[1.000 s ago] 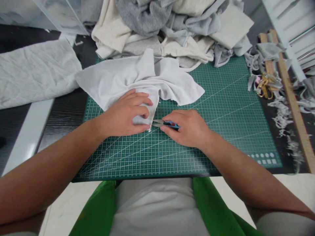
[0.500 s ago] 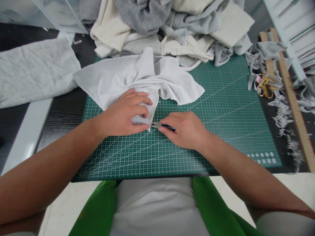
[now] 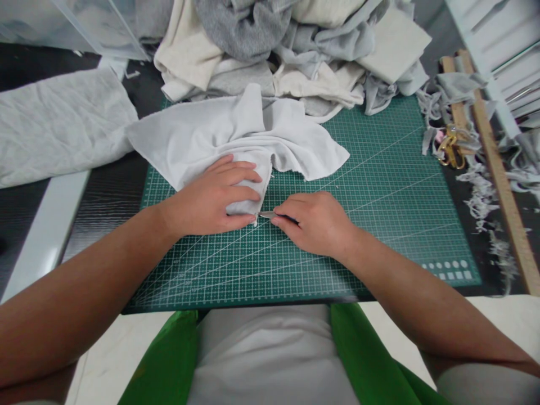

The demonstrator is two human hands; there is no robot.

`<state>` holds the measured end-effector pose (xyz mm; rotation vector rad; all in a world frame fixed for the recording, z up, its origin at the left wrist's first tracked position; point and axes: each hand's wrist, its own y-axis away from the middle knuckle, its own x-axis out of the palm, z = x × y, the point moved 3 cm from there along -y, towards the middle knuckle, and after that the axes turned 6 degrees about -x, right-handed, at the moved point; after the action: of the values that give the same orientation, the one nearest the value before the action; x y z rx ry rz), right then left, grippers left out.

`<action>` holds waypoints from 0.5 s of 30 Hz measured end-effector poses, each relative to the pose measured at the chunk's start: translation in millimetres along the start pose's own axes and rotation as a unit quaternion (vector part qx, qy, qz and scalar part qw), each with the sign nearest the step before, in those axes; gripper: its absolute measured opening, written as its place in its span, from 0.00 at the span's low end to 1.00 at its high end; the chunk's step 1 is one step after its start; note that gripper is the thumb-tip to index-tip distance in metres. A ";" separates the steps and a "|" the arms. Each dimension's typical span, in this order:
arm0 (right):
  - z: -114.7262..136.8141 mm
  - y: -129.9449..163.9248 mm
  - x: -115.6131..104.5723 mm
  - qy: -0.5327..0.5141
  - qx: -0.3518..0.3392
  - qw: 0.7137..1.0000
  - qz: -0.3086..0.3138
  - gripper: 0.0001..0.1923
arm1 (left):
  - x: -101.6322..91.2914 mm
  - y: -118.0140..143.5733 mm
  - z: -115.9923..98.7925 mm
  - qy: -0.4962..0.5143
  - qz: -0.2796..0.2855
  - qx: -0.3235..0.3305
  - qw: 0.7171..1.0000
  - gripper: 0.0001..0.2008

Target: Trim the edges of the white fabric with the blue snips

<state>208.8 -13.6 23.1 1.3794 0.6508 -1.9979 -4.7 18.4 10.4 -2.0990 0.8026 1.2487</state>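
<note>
1. two bare hands sit close together in my view, both over a green cutting mat [image 3: 388, 225] on a dark table [image 3: 109, 197].
2. i see the left hand [image 3: 213, 199] palm down on the white cloth [image 3: 194, 132], fingers spread and pressing rather than gripping, thumb tip at the cloth's near corner.
3. i see the right hand [image 3: 314, 222] closed around a pair of small snips [image 3: 266, 214], thumb and fingers pinching them, most of the handle hidden; the blades point left at that same corner.
4. from my distance the blades look nearly together, though they are too small for me to say what, if anything, is between them.
5. the white cloth lies rumpled across the mat, its left tip just beside a light grey fabric [image 3: 63, 124].
6. behind it i have a heap of grey and cream fabrics [image 3: 248, 34], partly on the mat.
7. at the far right i find gold-handled scissors [image 3: 451, 149], a long wooden strip [image 3: 502, 180] and shredded scraps [image 3: 478, 188].
</note>
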 end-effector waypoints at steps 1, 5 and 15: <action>-0.1 0.0 -0.1 -0.001 -0.001 1.000 0.000 0.15 | 0.0 0.0 0.2 0.000 0.001 -0.001 1.000 0.13; -2.1 1.3 -0.6 0.008 0.000 1.000 -0.005 0.15 | 0.4 -0.1 1.1 0.005 0.002 -0.009 1.000 0.13; -3.0 4.1 -1.4 -0.021 -0.016 0.998 -0.057 0.12 | 0.9 -0.7 2.2 0.023 -0.008 -0.011 1.000 0.14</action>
<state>214.1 -14.1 23.3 1.3035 0.7543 -2.0912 -5.0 20.2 8.8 -2.1547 0.7945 1.2096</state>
